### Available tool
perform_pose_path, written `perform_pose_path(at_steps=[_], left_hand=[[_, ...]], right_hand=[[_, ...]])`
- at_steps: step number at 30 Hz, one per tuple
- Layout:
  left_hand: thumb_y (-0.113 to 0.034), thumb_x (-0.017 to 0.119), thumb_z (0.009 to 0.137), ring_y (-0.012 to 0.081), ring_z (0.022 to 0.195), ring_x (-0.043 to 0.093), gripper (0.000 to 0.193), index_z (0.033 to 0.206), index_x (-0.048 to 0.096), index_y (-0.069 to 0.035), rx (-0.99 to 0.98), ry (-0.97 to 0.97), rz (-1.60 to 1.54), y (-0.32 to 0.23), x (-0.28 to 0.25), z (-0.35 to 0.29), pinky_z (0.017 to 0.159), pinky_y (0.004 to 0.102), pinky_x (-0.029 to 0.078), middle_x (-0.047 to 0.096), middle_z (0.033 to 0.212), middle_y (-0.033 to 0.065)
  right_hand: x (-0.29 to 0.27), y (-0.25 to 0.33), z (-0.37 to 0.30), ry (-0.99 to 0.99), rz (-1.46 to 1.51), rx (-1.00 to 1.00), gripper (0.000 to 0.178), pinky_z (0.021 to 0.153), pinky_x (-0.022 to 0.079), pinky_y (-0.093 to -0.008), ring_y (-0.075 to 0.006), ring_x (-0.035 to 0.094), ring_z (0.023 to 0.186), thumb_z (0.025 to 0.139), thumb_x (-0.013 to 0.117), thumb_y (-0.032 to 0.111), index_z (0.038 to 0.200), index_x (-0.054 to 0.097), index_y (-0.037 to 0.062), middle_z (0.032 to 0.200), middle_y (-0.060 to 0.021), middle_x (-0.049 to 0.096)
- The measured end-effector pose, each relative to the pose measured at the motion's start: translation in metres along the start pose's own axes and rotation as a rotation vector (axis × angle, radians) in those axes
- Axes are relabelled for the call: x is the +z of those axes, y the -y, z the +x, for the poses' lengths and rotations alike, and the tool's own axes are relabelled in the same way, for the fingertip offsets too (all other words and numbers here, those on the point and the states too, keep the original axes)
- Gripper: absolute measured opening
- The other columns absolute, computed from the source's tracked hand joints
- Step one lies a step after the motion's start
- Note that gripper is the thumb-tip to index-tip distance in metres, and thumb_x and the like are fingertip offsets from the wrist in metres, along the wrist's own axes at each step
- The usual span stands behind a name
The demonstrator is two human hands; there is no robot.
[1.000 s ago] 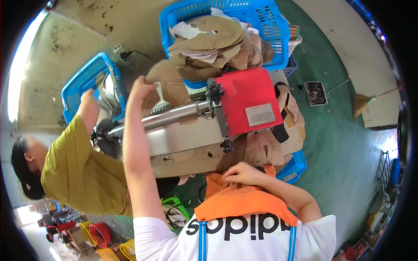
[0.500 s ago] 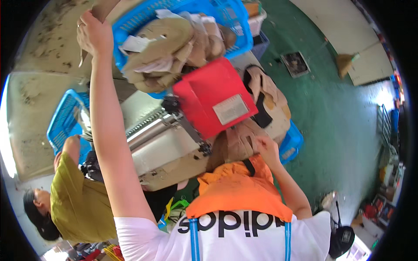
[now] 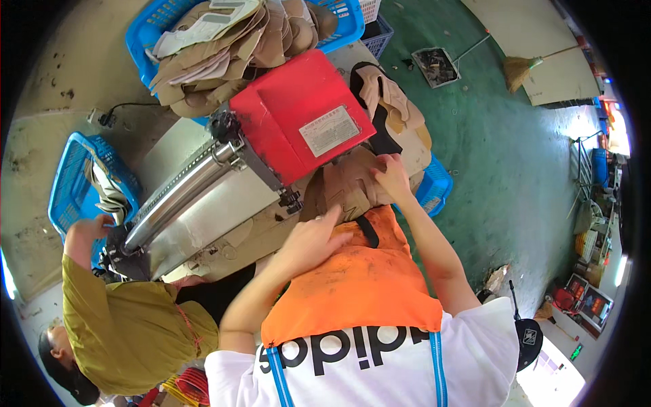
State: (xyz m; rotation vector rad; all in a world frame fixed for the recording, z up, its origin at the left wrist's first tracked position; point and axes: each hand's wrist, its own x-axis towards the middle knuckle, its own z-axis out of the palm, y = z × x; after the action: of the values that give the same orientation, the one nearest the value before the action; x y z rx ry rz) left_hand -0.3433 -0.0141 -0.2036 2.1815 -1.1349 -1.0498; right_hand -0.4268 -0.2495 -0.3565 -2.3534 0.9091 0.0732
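Observation:
A loose pile of flat brown cut pieces (image 3: 342,178) lies on the table's near edge, right against my orange apron (image 3: 346,285). My right hand (image 3: 393,180) is at the pile's right side, fingers curled and pinching the edge of a brown piece. My left hand (image 3: 313,243) is over the front of the pile, index finger and thumb apart, fingertips near the pieces; nothing shows in it. Just beyond the pile stands a roller machine with a red cover (image 3: 291,112) and a long metal roller (image 3: 180,198).
A blue basket (image 3: 346,27) heaped with brown pieces stands behind the machine. More pieces (image 3: 390,102) lie to its right. At left, a co-worker in an olive top (image 3: 129,325) reaches toward another blue basket (image 3: 68,183). A dustpan (image 3: 437,68) and broom (image 3: 521,71) are on the green floor.
My left hand has come down from the far left, where it held a brown strip-like piece, to the pile before me. My right hand stays at the pile. The view has shifted slightly.

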Motion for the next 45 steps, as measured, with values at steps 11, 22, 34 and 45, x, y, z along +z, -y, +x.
perform_pose_path(at_steps=[11,22,34,45], left_hand=[[-0.001,0.061,0.077,0.0095,0.087,0.051,0.020,0.094,0.050,-0.005,-0.029,-0.306,-0.970,0.051,0.048,-0.053,0.076,0.0251,0.041,0.054,0.090,0.0019],[0.002,0.052,0.079,0.0114,0.090,0.055,0.033,0.112,0.054,0.008,-0.364,-1.000,-0.942,0.130,-0.054,-0.183,0.079,0.0230,0.044,0.059,0.102,0.0093],[-0.011,0.068,0.067,0.0398,0.102,0.046,0.034,0.100,0.058,-0.007,-0.562,-1.108,0.281,0.171,-0.126,-0.137,0.090,0.0413,0.037,0.050,0.104,0.0232],[-0.016,0.068,0.059,0.0260,0.070,0.063,0.024,0.078,0.063,-0.003,-0.660,-0.980,-0.051,0.299,-0.261,-0.052,0.064,0.0346,0.048,0.062,0.071,0.0153]], right_hand=[[-0.083,0.088,-0.095,0.061,0.722,-0.260,0.037,0.073,0.045,-0.0272,-0.0145,0.055,0.082,0.077,0.060,0.002,0.111,0.048,0.0005,0.094,-0.0068,0.055],[0.030,0.264,-0.080,1.048,0.990,-0.287,0.045,0.081,0.046,-0.0251,-0.0131,0.056,0.091,0.077,0.059,0.001,0.120,0.047,-0.0066,0.107,-0.0108,0.057],[0.066,0.276,-0.054,0.753,0.828,-0.421,0.039,0.076,0.048,-0.0246,-0.0133,0.057,0.088,0.078,0.057,0.001,0.116,0.051,-0.0016,0.098,-0.0081,0.059],[-0.030,0.119,-0.060,0.757,0.442,-0.232,0.025,0.070,0.049,-0.0302,-0.0201,0.063,0.075,0.075,0.062,0.018,0.092,0.064,0.0001,0.086,-0.0126,0.065]])
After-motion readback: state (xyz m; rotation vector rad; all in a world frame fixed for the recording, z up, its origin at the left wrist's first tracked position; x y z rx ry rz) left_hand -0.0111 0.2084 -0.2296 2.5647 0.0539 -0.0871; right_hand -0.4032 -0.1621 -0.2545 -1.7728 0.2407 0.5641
